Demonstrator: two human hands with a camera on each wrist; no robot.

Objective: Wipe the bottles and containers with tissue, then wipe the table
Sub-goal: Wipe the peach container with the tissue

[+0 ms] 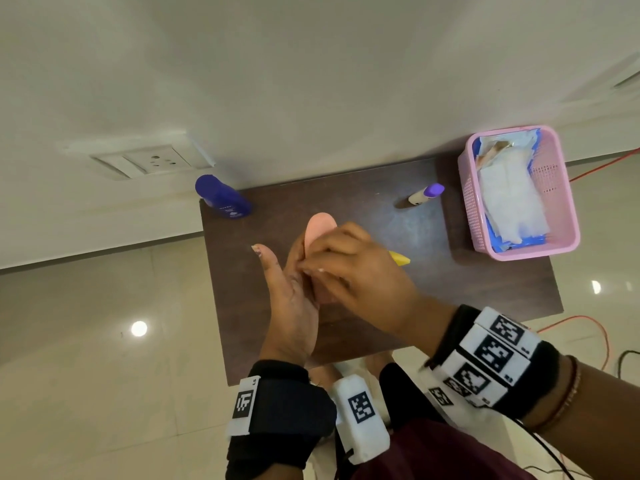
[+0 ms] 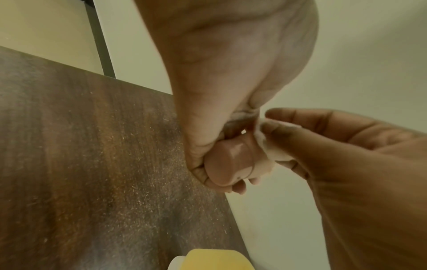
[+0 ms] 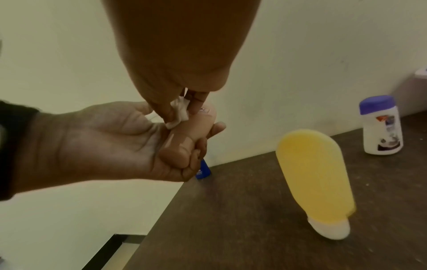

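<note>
My left hand (image 1: pixel 294 282) grips a pink tube (image 1: pixel 320 225) above the middle of the dark wooden table (image 1: pixel 485 289), fingers curled round its lower end (image 3: pixel 177 146). My right hand (image 1: pixel 349 268) pinches a small wad of white tissue (image 3: pixel 179 113) and presses it against the tube's side (image 2: pixel 233 159); the same tissue (image 2: pixel 268 144) shows between thumb and fingers in the left wrist view. A yellow tube (image 3: pixel 316 175) stands cap-down just right of my hands, mostly hidden in the head view (image 1: pixel 400 258).
A blue bottle (image 1: pixel 223 199) stands at the table's far left corner. A white bottle with a purple cap (image 1: pixel 424 195) stands at the back right. A pink basket (image 1: pixel 561 216) holding tissues sits on the right edge. An orange cable (image 1: pixel 595 168) runs over the floor.
</note>
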